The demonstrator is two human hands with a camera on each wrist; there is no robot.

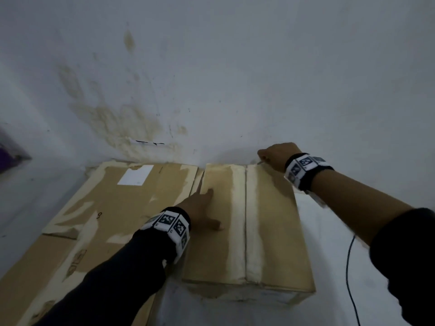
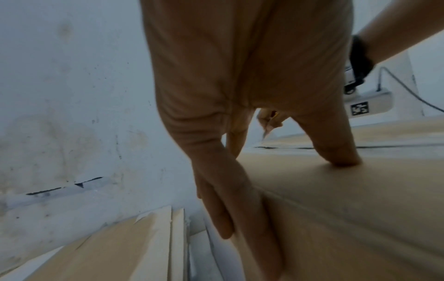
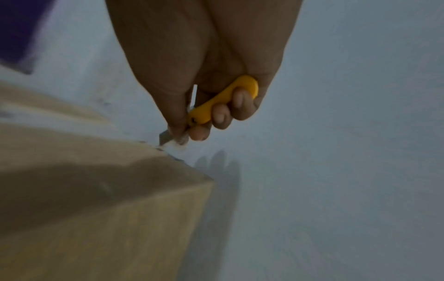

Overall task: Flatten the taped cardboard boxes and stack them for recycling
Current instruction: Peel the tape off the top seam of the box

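Now right hand [image 3: 201,76] grips yellow cutter [image 3: 222,100], blade apparently at far end of box [image 1: 249,222] seam; left hand [image 1: 202,208] flat on top. Draw shallow along seam, keep thumb clear.

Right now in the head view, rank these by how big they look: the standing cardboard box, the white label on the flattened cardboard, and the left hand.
1. Standing cardboard box, clearly largest.
2. Left hand and white label: they look alike, so no ranking.
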